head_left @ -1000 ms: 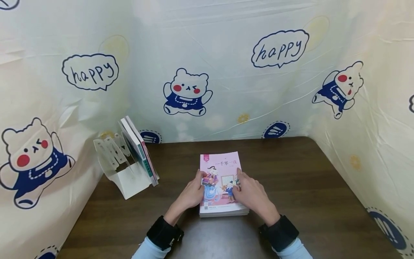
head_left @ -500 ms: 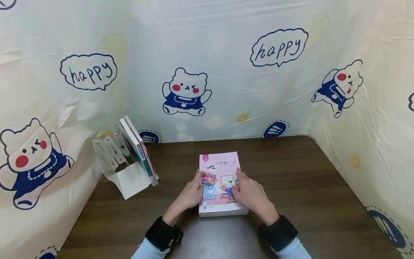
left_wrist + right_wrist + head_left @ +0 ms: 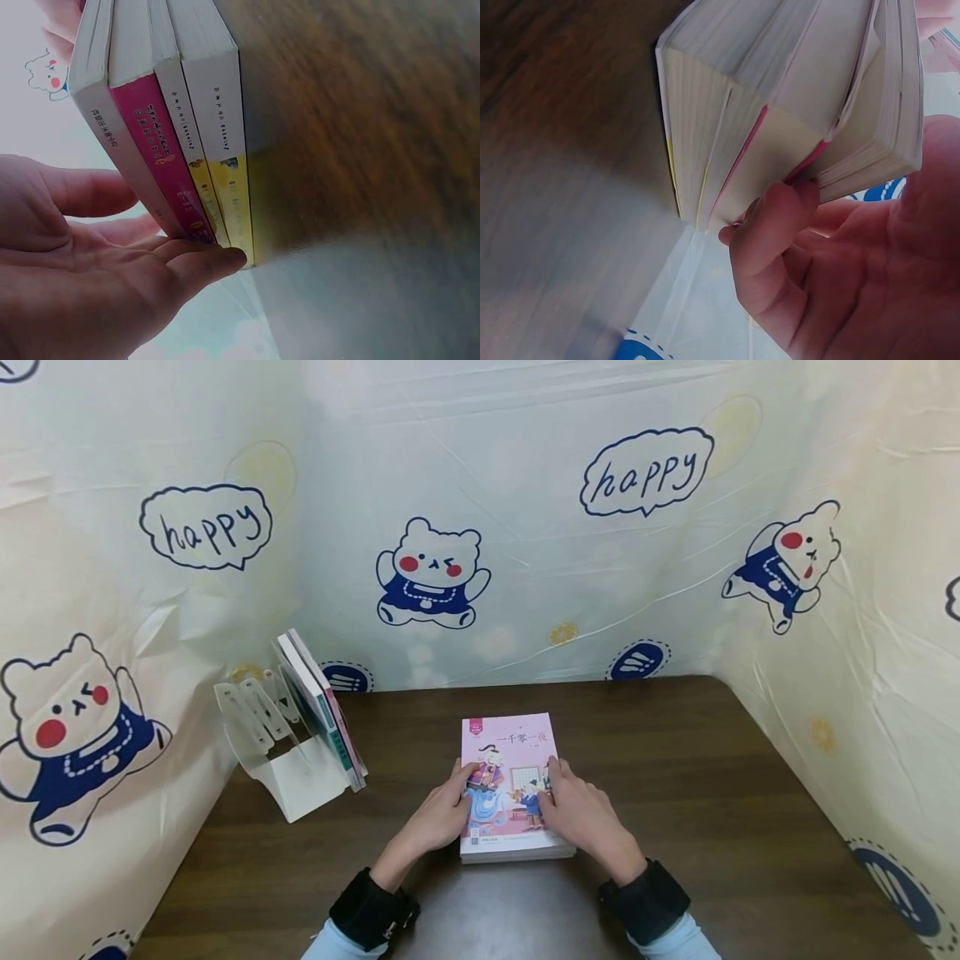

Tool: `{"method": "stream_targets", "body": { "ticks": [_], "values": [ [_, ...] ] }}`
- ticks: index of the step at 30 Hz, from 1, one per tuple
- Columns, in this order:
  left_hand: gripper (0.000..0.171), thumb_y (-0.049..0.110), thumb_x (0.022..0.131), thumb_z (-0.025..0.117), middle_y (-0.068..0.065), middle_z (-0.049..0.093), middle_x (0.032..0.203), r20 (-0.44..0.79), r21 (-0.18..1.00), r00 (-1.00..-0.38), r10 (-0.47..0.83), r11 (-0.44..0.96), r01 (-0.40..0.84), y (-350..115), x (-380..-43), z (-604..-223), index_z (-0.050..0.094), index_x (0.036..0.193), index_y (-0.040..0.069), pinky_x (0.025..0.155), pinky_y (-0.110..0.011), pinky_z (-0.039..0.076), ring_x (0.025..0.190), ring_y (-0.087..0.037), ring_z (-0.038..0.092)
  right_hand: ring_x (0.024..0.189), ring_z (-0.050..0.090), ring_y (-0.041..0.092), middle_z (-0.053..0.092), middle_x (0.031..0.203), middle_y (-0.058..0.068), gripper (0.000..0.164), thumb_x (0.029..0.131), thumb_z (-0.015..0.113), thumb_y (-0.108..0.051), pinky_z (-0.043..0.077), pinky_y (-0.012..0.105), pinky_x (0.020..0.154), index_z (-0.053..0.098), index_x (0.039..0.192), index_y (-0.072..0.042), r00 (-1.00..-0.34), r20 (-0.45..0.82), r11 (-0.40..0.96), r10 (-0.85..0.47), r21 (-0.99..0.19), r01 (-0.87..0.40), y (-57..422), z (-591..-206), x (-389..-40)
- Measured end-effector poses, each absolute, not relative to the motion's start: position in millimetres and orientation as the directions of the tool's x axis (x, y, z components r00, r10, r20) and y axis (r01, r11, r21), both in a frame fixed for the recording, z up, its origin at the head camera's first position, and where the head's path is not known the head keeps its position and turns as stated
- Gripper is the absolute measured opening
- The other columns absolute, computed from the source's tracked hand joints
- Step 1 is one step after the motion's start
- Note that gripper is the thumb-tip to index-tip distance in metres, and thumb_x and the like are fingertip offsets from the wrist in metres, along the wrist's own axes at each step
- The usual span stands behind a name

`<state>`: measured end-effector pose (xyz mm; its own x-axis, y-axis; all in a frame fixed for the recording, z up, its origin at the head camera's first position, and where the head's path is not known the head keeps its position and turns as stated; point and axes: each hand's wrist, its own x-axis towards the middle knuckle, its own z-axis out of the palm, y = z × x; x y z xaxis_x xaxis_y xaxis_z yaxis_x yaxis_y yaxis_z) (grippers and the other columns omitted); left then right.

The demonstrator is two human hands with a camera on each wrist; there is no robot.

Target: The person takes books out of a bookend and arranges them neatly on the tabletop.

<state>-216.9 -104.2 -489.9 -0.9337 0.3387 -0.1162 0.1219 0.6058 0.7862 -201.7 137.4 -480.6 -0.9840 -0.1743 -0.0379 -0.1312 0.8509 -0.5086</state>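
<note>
A stack of several books lies on the table, topped by a pink storybook [image 3: 513, 752] with Chinese characters and cartoon figures. My left hand [image 3: 435, 814] grips the stack's left side, thumb at the top cover. In the left wrist view, its fingers lie along the spines, among them a magenta spine [image 3: 166, 150] and yellow-and-white ones. Opposite, my right hand [image 3: 588, 814] holds the page-edge side, thumb on the cover. The right wrist view shows its bent fingers [image 3: 769, 232] against the page edges [image 3: 697, 135], where the upper books stand slightly apart from the lower ones.
To the left on the dark wooden table [image 3: 712, 777] stands a white book stand [image 3: 300, 781] with slotted dividers. A few thin books [image 3: 322, 710] lean upright in its right side. A patterned curtain [image 3: 525, 460] surrounds the back and sides.
Both hands have slid very slightly toward me along the stack's sides, and the left wrist sits a little lower. The stack stays in place.
</note>
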Motion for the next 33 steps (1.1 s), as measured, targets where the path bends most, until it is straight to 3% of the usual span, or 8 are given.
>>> {"method": "stream_targets", "body": {
  "ticks": [16, 23, 33],
  "values": [
    [0.057, 0.012, 0.11, 0.046, -0.03, 0.01, 0.173, -0.119, 0.794, -0.927, 0.356, 0.595, 0.127, -107.5, -214.5, -491.2, 0.028, 0.164, 0.005, 0.122, -0.068, 0.025, 0.157, -0.044, 0.018, 0.138, 0.052, 0.05, 0.04, 0.162, 0.032, 0.069, 0.103, 0.061, -0.032, 0.048, 0.069, 0.106, 0.04, 0.156, 0.006, -0.982, -0.031, 0.845, -0.184, -0.515, -0.142, 139.0, -484.0, -202.1],
    [0.059, 0.012, 0.109, 0.047, -0.03, 0.009, 0.173, -0.124, 0.802, -0.924, 0.362, 0.585, 0.121, -108.6, -211.5, -489.5, 0.027, 0.165, 0.007, 0.122, -0.068, 0.025, 0.157, -0.045, 0.016, 0.125, 0.064, 0.044, 0.051, 0.155, 0.029, 0.067, 0.102, 0.062, -0.032, 0.055, 0.064, 0.101, 0.042, 0.156, 0.003, -0.982, -0.015, 0.848, -0.19, -0.506, -0.156, 140.9, -483.6, -203.0],
    [0.061, 0.01, 0.108, 0.051, -0.031, 0.013, 0.172, -0.114, 0.797, -0.918, 0.38, 0.586, 0.144, -110.0, -206.7, -488.1, 0.029, 0.164, 0.007, 0.12, -0.071, 0.025, 0.156, -0.049, 0.019, 0.13, 0.059, 0.046, 0.051, 0.155, 0.03, 0.068, 0.102, 0.062, -0.032, 0.05, 0.068, 0.104, 0.041, 0.157, 0.001, -0.979, -0.01, 0.827, -0.203, -0.537, -0.166, 143.7, -482.6, -202.1]
  ]
}}
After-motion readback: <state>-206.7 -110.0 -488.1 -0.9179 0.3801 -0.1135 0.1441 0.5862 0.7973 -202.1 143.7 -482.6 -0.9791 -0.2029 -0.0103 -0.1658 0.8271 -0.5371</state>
